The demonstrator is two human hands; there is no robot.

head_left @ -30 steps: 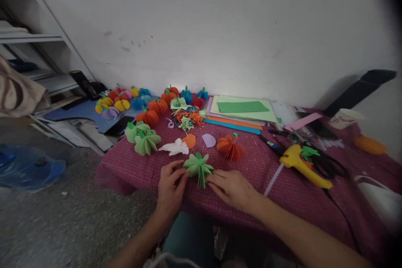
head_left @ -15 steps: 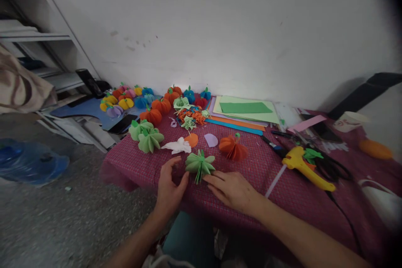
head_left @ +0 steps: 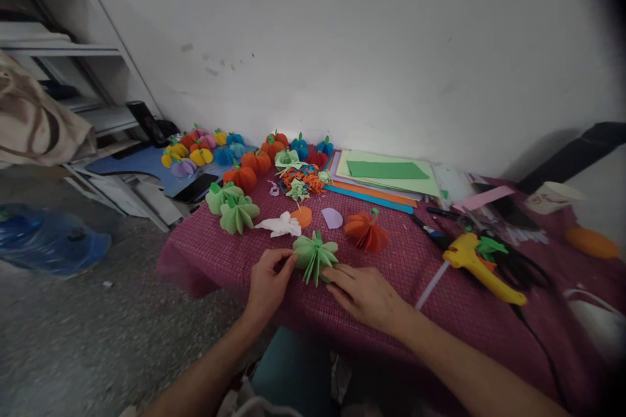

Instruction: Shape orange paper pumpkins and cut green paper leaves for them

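A light green paper pumpkin (head_left: 314,255) stands on the red checked tablecloth (head_left: 401,273) near its front edge. My left hand (head_left: 267,285) pinches the pumpkin's left folds with its fingertips. On the other side, my right hand (head_left: 364,294) presses its fingers against the pumpkin's right folds. An orange paper pumpkin (head_left: 366,232) sits just behind, to the right. Two more green pumpkins (head_left: 233,208) rest at the cloth's left end.
A yellow glue gun (head_left: 482,262) with a black cord lies to the right beside black scissors (head_left: 513,264). Coloured paper sheets (head_left: 386,176) and paper scraps (head_left: 300,182) lie at the back. Several coloured pumpkins (head_left: 215,151) sit back left. Shelving (head_left: 63,52) stands left.
My left hand opened briefly away from the green pumpkin, then closed back onto its left folds. The view has shifted slightly left.
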